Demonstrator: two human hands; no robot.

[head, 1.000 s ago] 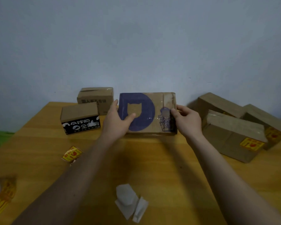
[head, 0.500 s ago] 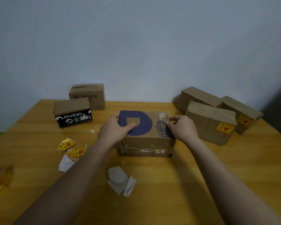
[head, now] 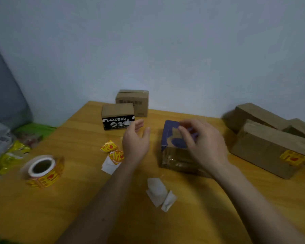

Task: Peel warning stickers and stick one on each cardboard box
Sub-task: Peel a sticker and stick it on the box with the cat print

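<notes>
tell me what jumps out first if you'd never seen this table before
Two bare forearms reach in from the bottom: the right hand hovers over a cardboard box with a dark blue print at centre, the left hand open beside it. Bright yellow and red catches the eye next: a sticker roll at left, loose stickers by the left wrist, and one sticker on a box at far right.

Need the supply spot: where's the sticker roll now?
Head view, left side of the table: the sticker roll lies left of the loose stickers.

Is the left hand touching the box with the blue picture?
Apart. The head view shows bare table between the left hand and the blue-printed box.
</notes>
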